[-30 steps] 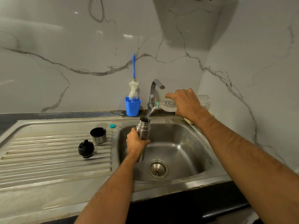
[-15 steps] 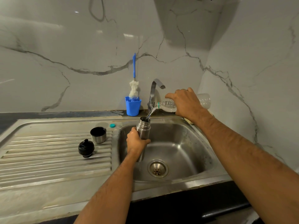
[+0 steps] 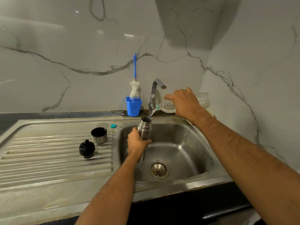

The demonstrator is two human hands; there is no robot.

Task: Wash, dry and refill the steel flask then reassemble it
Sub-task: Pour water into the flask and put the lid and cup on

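My left hand (image 3: 137, 142) grips the steel flask (image 3: 145, 129) round its middle and holds it upright over the sink basin (image 3: 181, 143). My right hand (image 3: 185, 103) holds a clear plastic bottle (image 3: 167, 106) tipped on its side, and a thin stream of water runs from its neck into the open mouth of the flask. The flask's steel cup lid (image 3: 99, 135) stands open side up on the draining board (image 3: 48, 153). Its black stopper (image 3: 86, 148) stands in front of that cup.
A small teal bottle cap (image 3: 113, 126) lies at the sink's back left corner. A blue cup (image 3: 134, 107) with a bottle brush (image 3: 134, 88) stands against the marble wall beside the tap (image 3: 155, 93). The drain (image 3: 158, 169) is in the basin's floor.
Almost nothing has moved. Water keeps pouring from the bottle into the flask, and both hands hold the same places.
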